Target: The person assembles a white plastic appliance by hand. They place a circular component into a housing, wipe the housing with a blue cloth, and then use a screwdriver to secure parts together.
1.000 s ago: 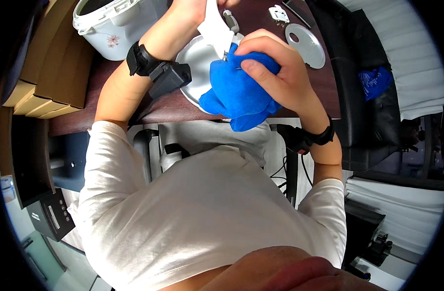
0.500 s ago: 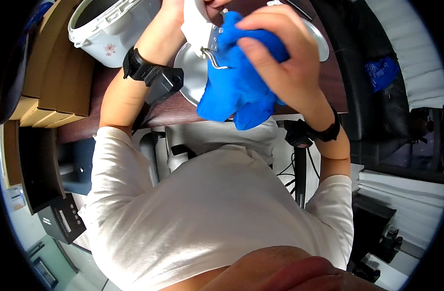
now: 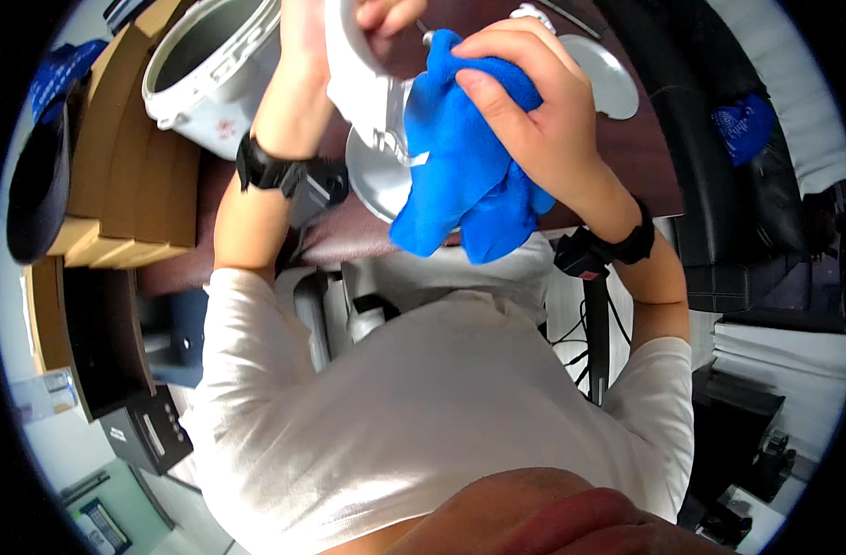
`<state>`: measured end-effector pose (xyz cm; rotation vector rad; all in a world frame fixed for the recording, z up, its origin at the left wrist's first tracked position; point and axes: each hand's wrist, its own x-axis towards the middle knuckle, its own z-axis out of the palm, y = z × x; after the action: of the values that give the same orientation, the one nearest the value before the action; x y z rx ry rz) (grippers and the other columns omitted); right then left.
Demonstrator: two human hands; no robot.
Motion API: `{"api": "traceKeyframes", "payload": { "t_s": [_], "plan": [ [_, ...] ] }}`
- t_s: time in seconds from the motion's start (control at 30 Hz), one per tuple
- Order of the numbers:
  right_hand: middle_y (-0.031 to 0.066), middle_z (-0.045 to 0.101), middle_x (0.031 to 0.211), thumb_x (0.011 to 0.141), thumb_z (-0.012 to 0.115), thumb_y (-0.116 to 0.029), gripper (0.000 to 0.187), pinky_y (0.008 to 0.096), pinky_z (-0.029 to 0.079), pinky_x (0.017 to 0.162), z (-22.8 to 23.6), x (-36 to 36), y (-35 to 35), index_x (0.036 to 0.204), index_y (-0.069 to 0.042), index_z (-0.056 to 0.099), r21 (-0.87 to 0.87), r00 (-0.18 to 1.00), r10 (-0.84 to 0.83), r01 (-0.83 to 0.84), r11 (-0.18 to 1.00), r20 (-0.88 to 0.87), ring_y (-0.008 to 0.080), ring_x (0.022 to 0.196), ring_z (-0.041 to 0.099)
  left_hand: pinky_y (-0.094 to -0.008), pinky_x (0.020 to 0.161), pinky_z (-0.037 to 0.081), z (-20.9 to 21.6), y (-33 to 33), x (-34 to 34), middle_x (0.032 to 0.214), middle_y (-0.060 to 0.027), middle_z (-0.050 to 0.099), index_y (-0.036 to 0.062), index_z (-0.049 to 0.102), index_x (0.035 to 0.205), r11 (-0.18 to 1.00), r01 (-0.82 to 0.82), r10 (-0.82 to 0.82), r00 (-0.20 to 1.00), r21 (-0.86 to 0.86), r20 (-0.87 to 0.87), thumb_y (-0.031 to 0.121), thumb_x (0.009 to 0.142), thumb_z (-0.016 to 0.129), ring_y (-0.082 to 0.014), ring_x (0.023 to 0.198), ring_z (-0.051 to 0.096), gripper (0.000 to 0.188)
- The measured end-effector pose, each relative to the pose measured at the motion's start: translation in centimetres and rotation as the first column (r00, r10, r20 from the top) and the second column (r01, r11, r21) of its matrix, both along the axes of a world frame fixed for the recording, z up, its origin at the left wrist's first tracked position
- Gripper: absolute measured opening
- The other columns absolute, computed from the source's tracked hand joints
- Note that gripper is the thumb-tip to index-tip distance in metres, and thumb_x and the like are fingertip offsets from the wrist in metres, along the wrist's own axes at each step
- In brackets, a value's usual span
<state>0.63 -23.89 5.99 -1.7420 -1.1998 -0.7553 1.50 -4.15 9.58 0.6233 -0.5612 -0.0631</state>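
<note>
In my left hand (image 3: 304, 51), at the top edge of view, is a white curved plastic part (image 3: 347, 79). A bent metal rod (image 3: 400, 150) sticks out of its lower end, and the tip touches or overlaps the cloth. My fingers curl behind the white part, partly out of view. My right hand (image 3: 543, 116) is closed on a crumpled blue cloth (image 3: 469, 176), thumb and fingers pinching its upper part while the rest hangs down. Behind the cloth, a round silvery-white lid or plate (image 3: 372, 180) lies on the table, partly covered.
A white pot with a flower print (image 3: 215, 88) stands at the far left, beside upright brown cardboard boxes (image 3: 131, 157). Another round pale disc (image 3: 608, 79) rests on the dark red table (image 3: 640, 157) at the right. A black sofa (image 3: 710, 176) borders the table's right side.
My left hand has drawn the white part left and toward me, away from the top of the cloth. My right hand keeps its hold on the cloth. The view has shifted slightly.
</note>
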Motion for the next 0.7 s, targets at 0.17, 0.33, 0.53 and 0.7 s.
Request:
{"api": "traceKeyframes", "payload": {
  "t_s": [0.17,0.33,0.53,0.7],
  "plan": [
    [0.0109,0.066,0.095,0.085,0.07,-0.011,0.016,0.0322,0.052,0.076,2.5,2.9,-1.2,0.098,-0.003,0.068,0.283,0.977,-0.191,0.157,0.946,0.097,0.0229,0.087,0.067,-0.0218,0.044,0.028,0.2,-1.0,0.1,0.058,0.0017,0.039,0.0062,0.049,0.073,0.923,-0.045,0.029,0.998,0.382,0.048,0.038,0.102,0.049,-0.0069,0.045,0.033,0.042],
    [0.0122,0.061,0.093,0.086,0.066,-0.003,0.014,0.032,0.049,0.08,4.3,3.4,-3.1,0.099,0.0,0.064,0.434,0.951,-0.298,0.237,0.869,0.077,0.0244,0.087,0.062,-0.0199,0.041,0.032,-0.7,-2.1,-0.8,0.059,-0.0011,0.047,0.0041,0.051,0.086,0.826,-0.098,0.116,0.993,0.555,0.002,0.035,0.102,0.045,-0.0068,0.043,0.039,0.035],
    [0.0105,0.062,0.095,0.079,0.075,-0.01,0.019,0.0332,0.054,0.07,4.2,2.8,-2.3,0.097,-0.008,0.068,0.311,0.869,-0.306,0.189,0.931,0.388,0.0257,0.083,0.067,-0.0212,0.038,0.029,0.0,-3.1,-2.6,0.058,-0.001,0.042,0.005,0.047,0.08,0.865,0.216,-0.095,0.957,0.452,-0.275,0.036,0.1,0.048,-0.0073,0.041,0.034,0.037],
    [0.0095,0.062,0.095,0.074,0.077,-0.01,0.026,0.0353,0.055,0.068,1.3,3.3,-3.8,0.099,-0.01,0.068,0.203,0.87,-0.345,0.288,0.936,0.352,0.0275,0.08,0.067,-0.0215,0.036,0.027,0.9,-3.7,-3.7,0.073,-0.0005,0.042,0.0036,0.046,0.09,0.929,0.221,-0.099,0.922,0.298,-0.375,0.034,0.1,0.049,-0.0065,0.044,0.03,0.032]
  ]
}}
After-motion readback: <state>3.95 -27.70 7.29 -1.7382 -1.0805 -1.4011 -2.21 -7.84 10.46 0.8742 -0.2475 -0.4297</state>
